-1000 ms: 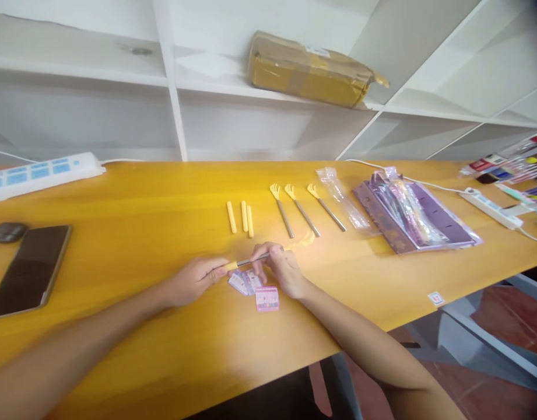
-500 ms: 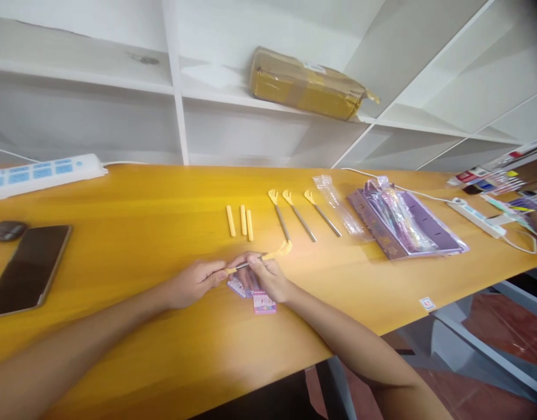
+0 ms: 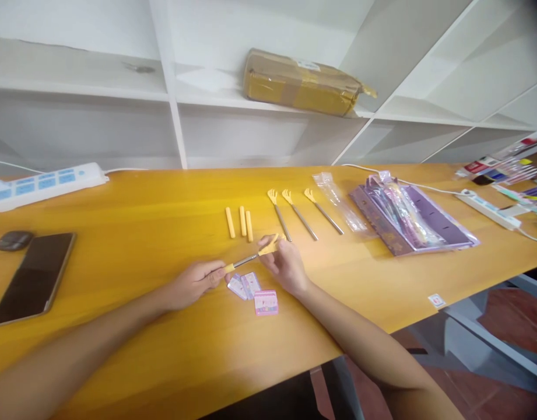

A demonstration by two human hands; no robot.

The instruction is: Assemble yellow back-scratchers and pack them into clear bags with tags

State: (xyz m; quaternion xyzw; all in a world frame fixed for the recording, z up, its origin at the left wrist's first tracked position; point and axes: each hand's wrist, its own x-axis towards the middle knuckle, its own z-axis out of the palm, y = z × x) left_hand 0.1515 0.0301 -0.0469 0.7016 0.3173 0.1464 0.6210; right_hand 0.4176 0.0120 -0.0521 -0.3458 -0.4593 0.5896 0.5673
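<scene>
A back scratcher (image 3: 245,261) with a yellow claw head, a metal rod and a yellow handle is held between both hands above the table. My left hand (image 3: 197,284) is closed round its handle end. My right hand (image 3: 284,263) has its fingers closed about the claw end, partly covering it. Beneath lie several small printed cards, among them a pink one (image 3: 266,303). Beyond the hands are three yellow handles (image 3: 242,221) without rods. To their right lie three claw heads on metal rods (image 3: 302,217) without handles.
An open purple box (image 3: 419,219) of wrapped items stands to the right beside a clear plastic sleeve (image 3: 340,201). A phone (image 3: 34,277), a mouse (image 3: 13,240) and a power strip (image 3: 49,185) are at left. A wrapped parcel (image 3: 301,84) sits on the shelf behind.
My right hand has moved from the metal rod up to the claw end, uncovering the rod and the cards below. My left hand keeps its hold on the handle.
</scene>
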